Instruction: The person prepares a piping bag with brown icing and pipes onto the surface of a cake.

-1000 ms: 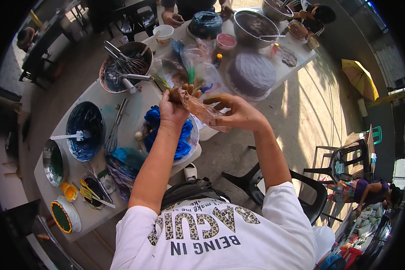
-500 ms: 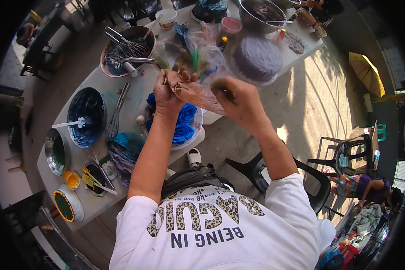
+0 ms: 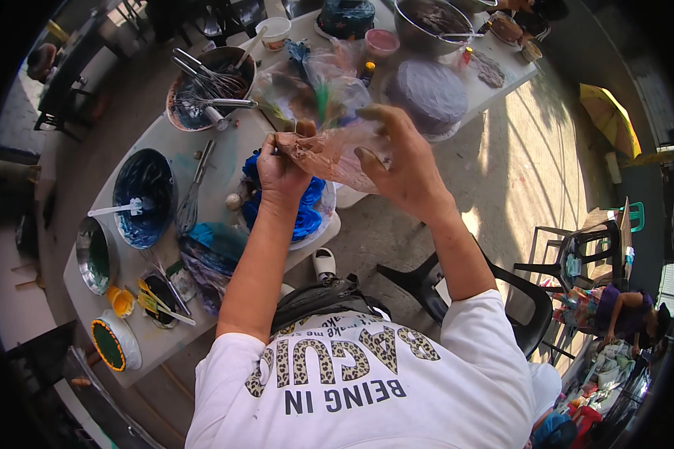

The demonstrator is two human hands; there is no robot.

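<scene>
A clear plastic piping bag [image 3: 328, 156] smeared with brown icing is stretched between my hands, above the table's near edge. My left hand [image 3: 283, 170] is closed around its narrower end. At the wider, looser end, my right hand [image 3: 412, 168] has its thumb and fingers spread apart; whether the thumb touches the plastic I cannot tell. Just below the bag, partly covered by my left forearm, are bright blue frosting roses [image 3: 307, 221] on a round white base. Beyond my right hand stands a round cake [image 3: 430, 97] with grey-lilac frosting.
Whisks lie in a large bowl [image 3: 180, 112] at the far left. Nearer are a dark blue icing bowl [image 3: 153, 213], a steel bowl [image 3: 93, 258] and a green-topped cake [image 3: 116, 344]. Plastic bags [image 3: 329, 75] lie ahead. A black chair [image 3: 419, 288] stands to my right.
My right hand has opened from a closed grip on the bag's wide end, its fingers lifting apart. My left hand still grips the bag and has barely moved.
</scene>
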